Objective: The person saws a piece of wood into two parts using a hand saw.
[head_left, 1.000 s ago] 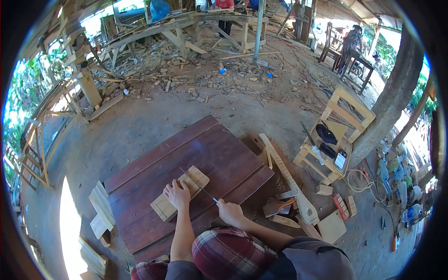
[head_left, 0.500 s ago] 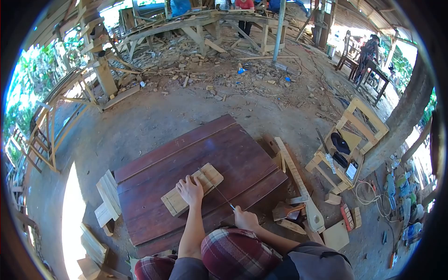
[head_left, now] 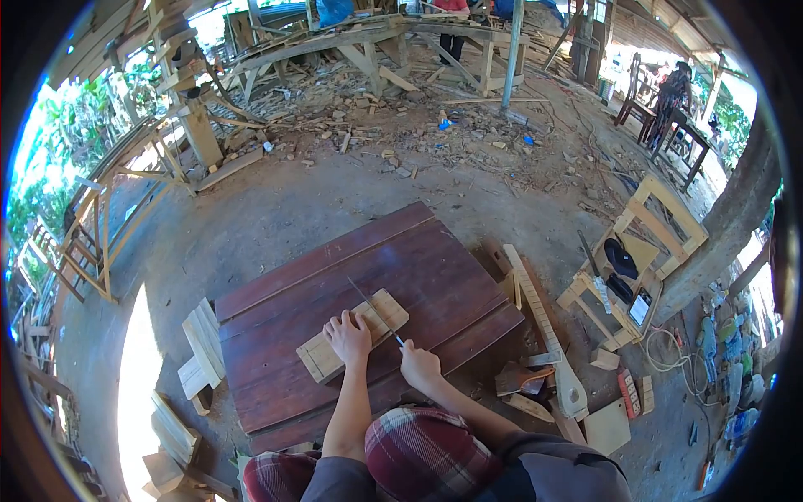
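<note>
A light wooden board (head_left: 316,360) lies at a slant on the dark red-brown wooden tabletop (head_left: 401,251). My left hand (head_left: 348,337) rests on the board, fingers spread over its upper face and far edge. The fingers of my right hand (head_left: 420,367) are wrapped round the handle of a thin-bladed hand saw (head_left: 373,308). Its blade crosses the board to the right of my left hand, and the tip reaches past the board's far edge. Whether the blade has cut into the wood is too fine to make out.
On the right stand a stringed-instrument body with a long neck (head_left: 570,393) and a low wooden frame (head_left: 644,276) bearing a dark cap (head_left: 620,258) and a phone (head_left: 639,308). Wood offcuts (head_left: 203,343) lie at left. Two people are in the background.
My right hand has pushed the saw forward and left, so more blade shows beyond the board. The left hand stays on the board. The whole view has shifted slightly.
</note>
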The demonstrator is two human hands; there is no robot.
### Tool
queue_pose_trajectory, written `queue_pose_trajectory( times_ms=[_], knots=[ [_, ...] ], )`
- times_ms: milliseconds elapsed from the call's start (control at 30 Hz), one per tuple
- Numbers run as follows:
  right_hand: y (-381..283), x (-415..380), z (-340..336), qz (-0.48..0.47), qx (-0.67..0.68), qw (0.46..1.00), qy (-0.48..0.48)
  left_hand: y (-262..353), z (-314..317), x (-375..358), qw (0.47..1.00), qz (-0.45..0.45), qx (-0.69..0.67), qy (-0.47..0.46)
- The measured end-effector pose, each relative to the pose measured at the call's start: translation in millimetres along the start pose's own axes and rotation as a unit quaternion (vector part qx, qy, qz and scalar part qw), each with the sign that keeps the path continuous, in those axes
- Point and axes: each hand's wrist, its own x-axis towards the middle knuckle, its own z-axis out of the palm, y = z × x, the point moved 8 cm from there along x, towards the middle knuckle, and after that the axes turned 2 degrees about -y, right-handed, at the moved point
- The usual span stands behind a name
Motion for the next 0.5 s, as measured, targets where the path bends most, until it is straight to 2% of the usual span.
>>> queue_pose_trajectory(
  times_ms=[133, 233, 333, 500],
  knots=[
    [6.5, -12.7, -3.9, -0.004, 0.009, 1.000, -0.010, -1.4, 3.5, 1.0, 1.000, 0.000, 0.004, -0.003],
    [26.9, -56.1, -8.0, 0.011, 0.003, 0.998, -0.060, -4.4, 8.5, 2.2, 1.000, 0.002, 0.009, 0.017],
    [45.1, -91.7, -14.5, 0.047, -0.032, 0.991, -0.119, -3.6, 7.5, 2.3, 1.000, 0.000, 0.005, -0.002],
    [43.8, -80.2, -13.8, 0.006, 0.016, 0.998, -0.064, -0.2, 5.1, 0.4, 1.000, 0.010, 0.008, 0.011]
  ],
)
